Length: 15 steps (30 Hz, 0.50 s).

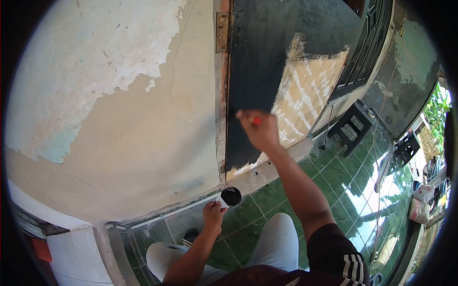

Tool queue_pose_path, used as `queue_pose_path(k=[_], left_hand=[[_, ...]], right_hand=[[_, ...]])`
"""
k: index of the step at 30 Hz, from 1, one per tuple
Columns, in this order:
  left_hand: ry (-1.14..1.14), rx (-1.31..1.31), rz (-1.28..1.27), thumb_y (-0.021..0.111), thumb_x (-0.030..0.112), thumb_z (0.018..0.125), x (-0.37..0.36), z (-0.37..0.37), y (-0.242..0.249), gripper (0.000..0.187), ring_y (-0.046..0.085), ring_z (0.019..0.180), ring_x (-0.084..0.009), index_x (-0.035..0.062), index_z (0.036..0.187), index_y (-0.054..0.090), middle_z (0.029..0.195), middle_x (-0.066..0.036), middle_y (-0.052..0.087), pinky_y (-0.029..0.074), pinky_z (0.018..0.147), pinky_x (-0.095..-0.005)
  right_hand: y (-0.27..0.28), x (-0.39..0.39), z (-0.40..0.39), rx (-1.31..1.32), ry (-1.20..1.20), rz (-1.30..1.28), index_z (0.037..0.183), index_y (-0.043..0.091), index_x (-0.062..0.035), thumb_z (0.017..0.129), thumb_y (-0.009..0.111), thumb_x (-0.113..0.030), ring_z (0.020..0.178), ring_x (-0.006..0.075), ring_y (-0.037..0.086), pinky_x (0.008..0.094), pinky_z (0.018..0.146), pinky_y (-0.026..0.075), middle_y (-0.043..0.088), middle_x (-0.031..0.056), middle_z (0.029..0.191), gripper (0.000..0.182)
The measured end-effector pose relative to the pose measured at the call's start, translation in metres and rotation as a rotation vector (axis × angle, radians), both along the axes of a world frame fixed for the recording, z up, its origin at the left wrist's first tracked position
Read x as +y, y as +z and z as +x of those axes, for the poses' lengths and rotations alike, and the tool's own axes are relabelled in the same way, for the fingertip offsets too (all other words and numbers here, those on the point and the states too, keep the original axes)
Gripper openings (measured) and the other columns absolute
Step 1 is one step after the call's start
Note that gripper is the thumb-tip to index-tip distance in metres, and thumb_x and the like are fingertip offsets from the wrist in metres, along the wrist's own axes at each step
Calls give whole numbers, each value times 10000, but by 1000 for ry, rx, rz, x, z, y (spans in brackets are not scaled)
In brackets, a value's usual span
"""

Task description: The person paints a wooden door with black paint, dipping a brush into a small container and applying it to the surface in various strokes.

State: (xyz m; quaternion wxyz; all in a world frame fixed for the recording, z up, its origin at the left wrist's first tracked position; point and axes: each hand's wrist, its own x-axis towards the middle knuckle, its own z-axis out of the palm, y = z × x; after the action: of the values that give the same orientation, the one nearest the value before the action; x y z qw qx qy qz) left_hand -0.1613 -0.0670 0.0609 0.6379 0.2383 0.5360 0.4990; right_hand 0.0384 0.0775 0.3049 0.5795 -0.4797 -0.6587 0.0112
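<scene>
My right hand (261, 132) is closed round a paintbrush, of which mainly the red handle end (257, 120) shows; its bristles are hidden or blurred against the dark paint. The hand is in front of the door (253, 71), near its hinge-side edge. Black paint covers the upper part and the hinge side of the door, while a tan patch with white streaks (305, 93) shows lower right. Low down, my left hand (213, 217) grips the rim of a white cup of black paint (232, 196), held above the floor near the wall's foot.
A peeling beige wall (157, 119) adjoins the door, with a rusty hinge (222, 32) between them. A white pipe (176, 206) runs along the wall's foot. On the green tiled floor (329, 190) stands a dark stool (354, 126). Bags (421, 202) lie at the far right.
</scene>
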Motion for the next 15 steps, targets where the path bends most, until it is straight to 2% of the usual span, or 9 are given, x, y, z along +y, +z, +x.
queue_pose_path(k=[2,4,7,10,12,15], left_hand=[[-3,8,-16,575,98,1007,-1,2,5,218,606,673,-164,-28,829,562,835,-80,571,589,684,-298],[-4,11,-32,580,94,1005,-3,5,5,216,606,672,-166,-32,830,562,837,-82,570,591,684,-299],[0,-1,-25,584,90,1002,-4,6,2,215,607,671,-169,-39,830,564,838,-88,572,592,683,-301],[12,-10,-35,584,87,1001,-5,5,4,208,609,675,-173,-48,843,573,850,-98,582,593,678,-302],[8,-11,-37,584,86,1001,-4,2,2,205,610,680,-175,-55,852,582,857,-104,589,595,676,-303],[15,-15,-24,583,86,1000,-2,2,0,198,615,694,-179,-66,874,596,868,-113,597,598,679,-305]], right_hand=[[64,-7,-3,172,-6,35,941,772,-14,896,764,-203,600,209,681,323,566,505,729,141,756,195],[103,-5,-5,321,55,313,942,768,0,889,775,-165,646,133,670,286,589,504,743,120,798,174],[118,-3,1,226,8,513,953,763,8,899,758,-142,677,172,692,281,617,515,751,141,853,159],[64,-5,11,16,5,368,960,758,1,909,744,-151,672,198,696,289,614,518,745,150,846,160],[38,-21,16,-85,20,183,946,759,-8,906,739,-162,617,218,682,315,597,520,723,150,767,160],[50,-29,29,-143,24,-125,920,758,-22,904,735,-217,560,213,660,329,581,518,684,142,671,197]])
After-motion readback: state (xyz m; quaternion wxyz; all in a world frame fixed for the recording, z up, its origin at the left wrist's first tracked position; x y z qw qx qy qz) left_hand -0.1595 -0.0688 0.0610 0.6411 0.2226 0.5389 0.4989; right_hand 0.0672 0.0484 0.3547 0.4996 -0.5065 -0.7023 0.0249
